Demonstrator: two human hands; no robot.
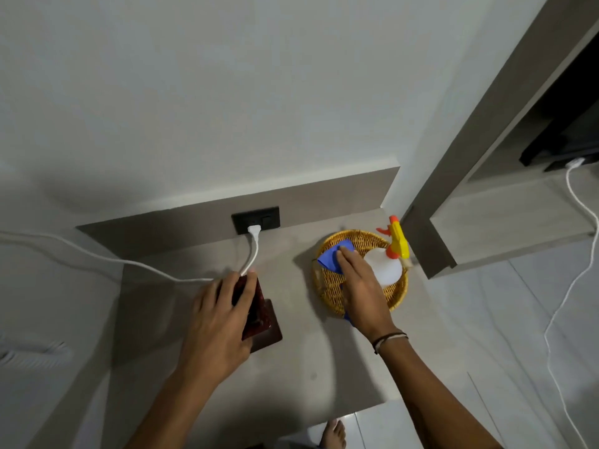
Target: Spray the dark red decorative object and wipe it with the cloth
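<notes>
The dark red decorative object (259, 314) stands on the grey side table (301, 361), left of centre, on a dark square base. My left hand (223, 314) lies over its top, fingers wrapped around it. A round wicker basket (330, 286) sits to the right. In it are a blue cloth (332, 254) and a white spray bottle (385, 267) with a yellow and orange trigger head. My right hand (358, 286) rests flat on the blue cloth inside the basket, just left of the bottle. Whether its fingers grip the cloth is hidden.
A black wall socket (256, 218) at the table's back holds a white plug, and its cable (97, 259) runs left past the red object. A grey partition (431, 251) stands close to the basket's right. My bare foot (334, 434) shows below the table's front edge.
</notes>
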